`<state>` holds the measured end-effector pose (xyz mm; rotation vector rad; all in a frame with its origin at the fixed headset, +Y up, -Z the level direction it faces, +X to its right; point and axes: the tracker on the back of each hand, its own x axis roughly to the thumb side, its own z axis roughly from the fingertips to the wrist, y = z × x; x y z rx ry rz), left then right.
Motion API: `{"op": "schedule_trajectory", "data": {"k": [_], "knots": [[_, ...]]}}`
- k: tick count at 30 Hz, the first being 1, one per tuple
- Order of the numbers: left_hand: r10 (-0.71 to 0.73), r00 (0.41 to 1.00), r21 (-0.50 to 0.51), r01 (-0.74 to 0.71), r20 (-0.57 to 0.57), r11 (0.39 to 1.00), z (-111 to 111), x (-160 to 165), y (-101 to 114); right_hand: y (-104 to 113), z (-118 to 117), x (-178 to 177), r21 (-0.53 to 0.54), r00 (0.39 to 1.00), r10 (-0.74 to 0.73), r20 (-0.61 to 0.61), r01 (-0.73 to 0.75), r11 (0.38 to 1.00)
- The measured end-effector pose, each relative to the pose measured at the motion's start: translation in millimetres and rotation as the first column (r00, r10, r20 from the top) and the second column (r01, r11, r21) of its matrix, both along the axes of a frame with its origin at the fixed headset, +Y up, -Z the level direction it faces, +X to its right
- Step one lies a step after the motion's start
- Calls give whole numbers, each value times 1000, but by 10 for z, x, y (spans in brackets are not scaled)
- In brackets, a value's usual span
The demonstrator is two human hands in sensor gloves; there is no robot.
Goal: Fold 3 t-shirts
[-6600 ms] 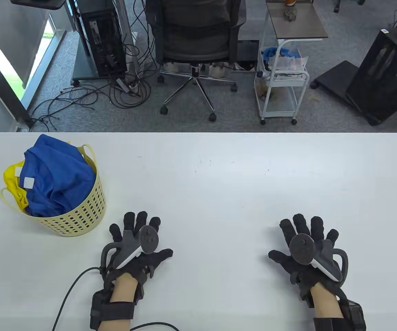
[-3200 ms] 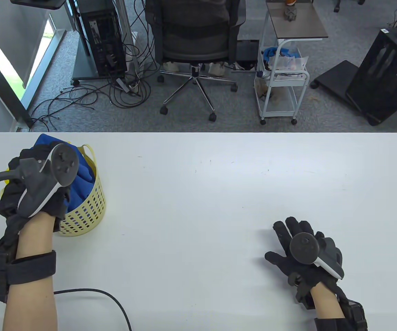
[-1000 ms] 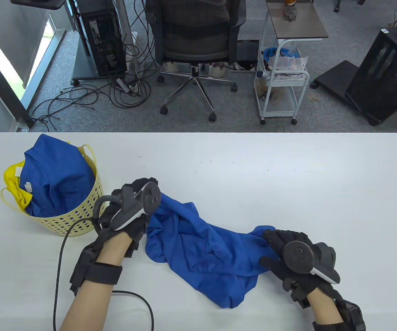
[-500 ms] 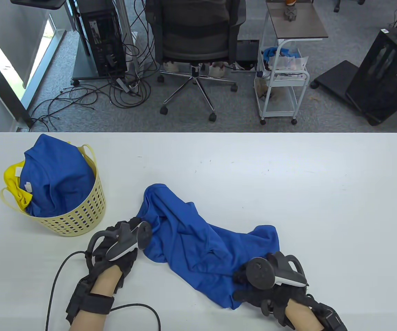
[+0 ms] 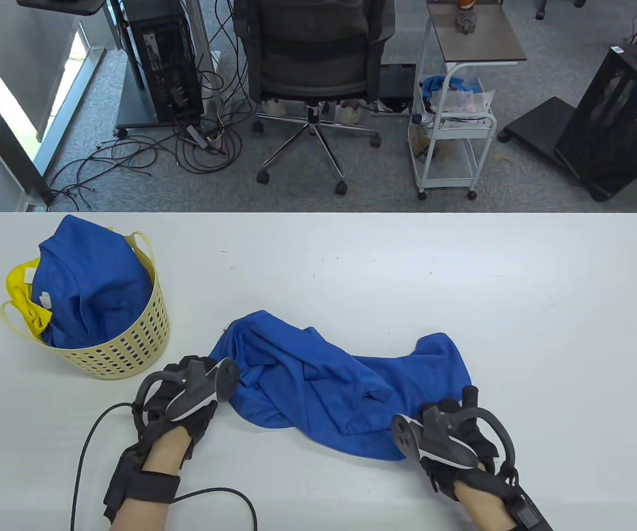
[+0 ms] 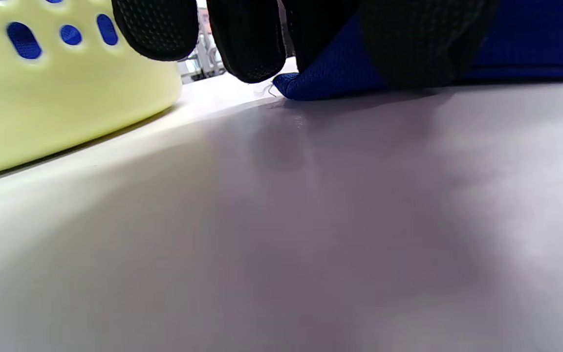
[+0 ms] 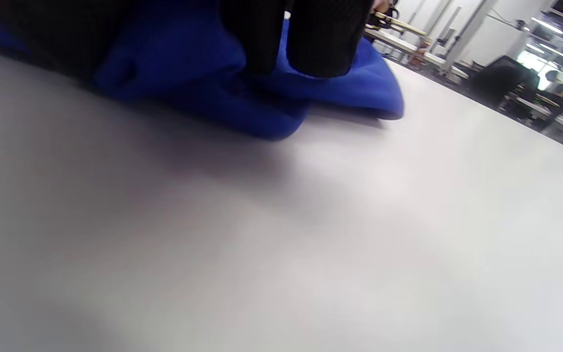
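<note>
T-shirt (image 5: 329, 387) right of basket (image 5: 130, 343)

Office chair (image 5: 312, 66), wheeled cart (image 5: 454, 127)

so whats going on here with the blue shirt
A person in sensor gloves has a crumpled blue t-shirt out on the white table. The left hand grips its left edge, the right hand its right end. Nothing is folded yet; another blue shirt and something yellow sit in the basket.

Both gloved hands sit low in the frame, forearms entering from the bottom edge. The left hand (image 5: 185, 395), lower left, pinches cloth; the right hand (image 5: 456, 437), lower right, grips cloth.
</note>
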<state>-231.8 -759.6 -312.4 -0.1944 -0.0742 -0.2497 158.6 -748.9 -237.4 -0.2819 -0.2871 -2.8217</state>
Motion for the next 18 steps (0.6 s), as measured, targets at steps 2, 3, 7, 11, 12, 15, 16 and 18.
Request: {"op": "schedule_trajectory", "data": {"k": [2,3,7,11,12,15,16,18], "knots": [[37,999,32,-37,-7,999,22,-67,114,184,-11,220,103,995,-79,63,72,992],[66,998,50,-65,-11,997,36,-102,182,265,-8,321,158,988,-127,90,111,981],[279,960,90,-276,-15,957,137,-253,452,528,5,847,455,898,-379,222,248,855],[273,962,36,-272,-23,962,154,-261,382,299,-126,1100,402,847,-369,383,206,892],[261,965,36,-260,-18,965,146,-247,351,240,-156,1110,374,846,-356,398,205,905],[199,979,15,-198,-37,980,122,-218,281,114,-228,1084,294,851,-283,443,160,942],[188,981,32,-186,-48,982,123,-239,289,109,-235,1073,282,852,-274,446,157,947],[193,979,67,-189,-57,980,129,-304,310,134,-223,1062,294,854,-291,431,172,940]]}}
